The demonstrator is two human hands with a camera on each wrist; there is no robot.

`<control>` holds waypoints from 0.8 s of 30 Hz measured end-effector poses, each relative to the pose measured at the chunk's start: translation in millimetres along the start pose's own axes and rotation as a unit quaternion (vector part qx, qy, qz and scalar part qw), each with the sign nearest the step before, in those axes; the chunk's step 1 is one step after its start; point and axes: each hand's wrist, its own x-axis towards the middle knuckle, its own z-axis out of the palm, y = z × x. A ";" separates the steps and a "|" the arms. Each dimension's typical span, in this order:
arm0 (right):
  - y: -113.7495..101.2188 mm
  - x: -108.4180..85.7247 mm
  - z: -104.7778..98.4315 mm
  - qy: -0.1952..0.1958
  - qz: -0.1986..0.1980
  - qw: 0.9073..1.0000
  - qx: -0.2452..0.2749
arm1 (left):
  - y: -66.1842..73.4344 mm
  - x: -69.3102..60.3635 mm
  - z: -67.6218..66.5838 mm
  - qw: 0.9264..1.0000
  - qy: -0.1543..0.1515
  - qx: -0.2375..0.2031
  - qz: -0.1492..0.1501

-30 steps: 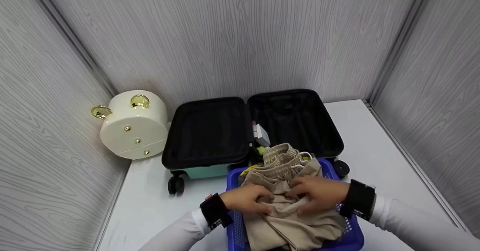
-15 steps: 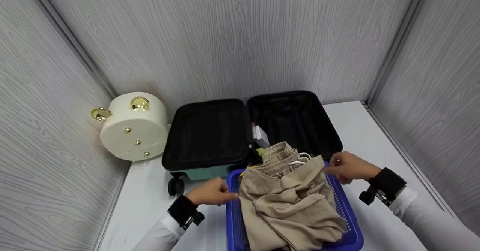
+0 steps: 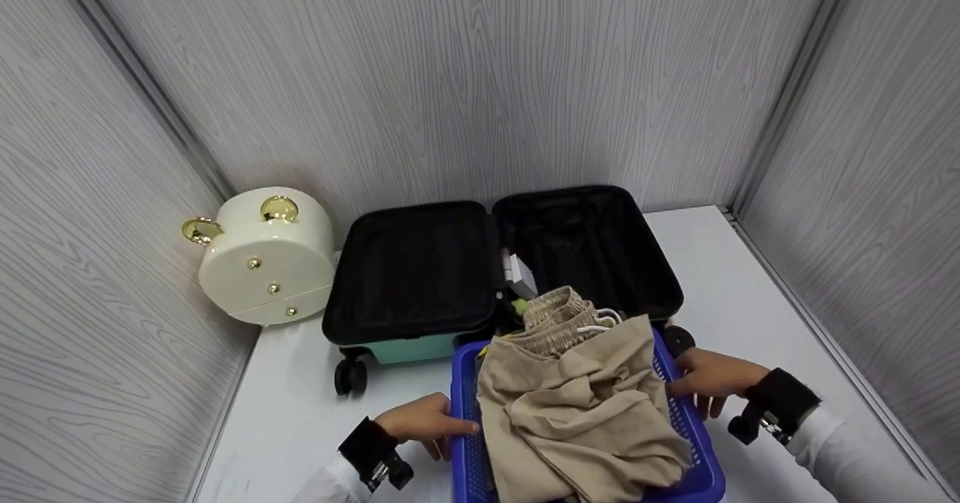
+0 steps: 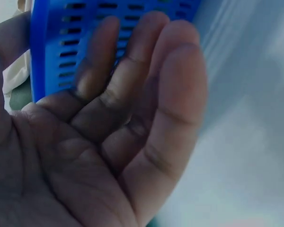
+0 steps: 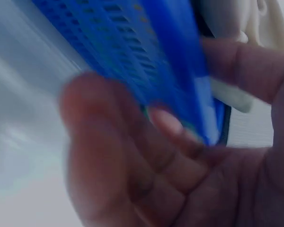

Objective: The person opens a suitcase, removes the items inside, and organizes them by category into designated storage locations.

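Beige elastic-waist pants (image 3: 585, 420) with white drawstrings lie bunched on top of a blue perforated plastic basket (image 3: 469, 473). My left hand (image 3: 424, 422) holds the basket's left rim, thumb over the edge and fingers along the outer wall; the left wrist view shows those fingers (image 4: 175, 94) bent beside the slotted side. On the opposite side, my right hand (image 3: 716, 377) grips the right rim, its thumb inside and fingers outside. In the right wrist view the rim (image 5: 180, 56) passes between thumb and fingers. Whatever lies under the pants is mostly hidden, apart from bits of yellow.
Behind the basket an open suitcase (image 3: 420, 270) lies flat, black inside with a teal shell and wheels. A small white box (image 3: 521, 278) is near its hinge. At left stands a cream round case (image 3: 266, 263) with gold knobs. Panel walls enclose the white table (image 3: 292, 413).
Both hands have left the pants, moved outward and come down onto the basket's two sides. The pants now lie flatter, with their right corner spread toward the rim.
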 end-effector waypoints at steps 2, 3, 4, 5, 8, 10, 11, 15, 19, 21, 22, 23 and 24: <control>7.7 2.0 4.1 -0.026 -0.010 0.999 0.045 | -1.5 0.5 2.7 1.000 0.001 -0.030 -0.001; 11.7 2.8 5.7 -0.038 -0.016 0.996 0.074 | -2.1 0.9 3.9 0.999 0.002 -0.045 0.000; 15.7 3.3 7.3 -0.047 -0.021 0.993 0.106 | -2.4 1.3 5.2 0.998 0.003 -0.061 0.000; 19.6 3.7 8.9 -0.055 -0.026 0.988 0.141 | -2.5 1.5 6.4 0.997 0.004 -0.079 0.001; 29.2 4.9 13.9 -0.081 -0.041 0.967 0.236 | -2.6 2.0 10.5 0.992 0.008 -0.123 -0.001; 33.5 5.1 17.8 -0.093 -0.049 0.953 0.283 | -2.3 2.1 13.0 0.990 0.014 -0.141 -0.003; 34.9 5.2 19.6 -0.097 -0.052 0.948 0.300 | -1.9 2.0 14.0 0.989 0.018 -0.146 -0.004; 36.4 4.9 25.8 -0.097 -0.056 0.937 0.331 | -0.3 1.7 17.2 0.987 0.041 -0.153 -0.009; 35.1 4.7 30.8 -0.090 -0.049 0.937 0.333 | 0.3 0.7 20.8 0.985 0.068 -0.157 -0.006; 34.4 4.4 33.2 -0.085 -0.049 0.938 0.333 | 1.0 0.4 22.2 0.984 0.083 -0.159 -0.004; 33.9 4.3 34.3 -0.081 -0.050 0.938 0.333 | 1.4 0.1 22.6 0.983 0.088 -0.161 -0.004; 33.2 4.1 35.5 -0.077 -0.052 0.938 0.334 | 2.0 -0.5 22.9 0.982 0.093 -0.161 -0.003; 32.1 3.8 36.6 -0.073 -0.053 0.938 0.335 | 2.7 -1.2 22.9 0.982 0.097 -0.162 -0.003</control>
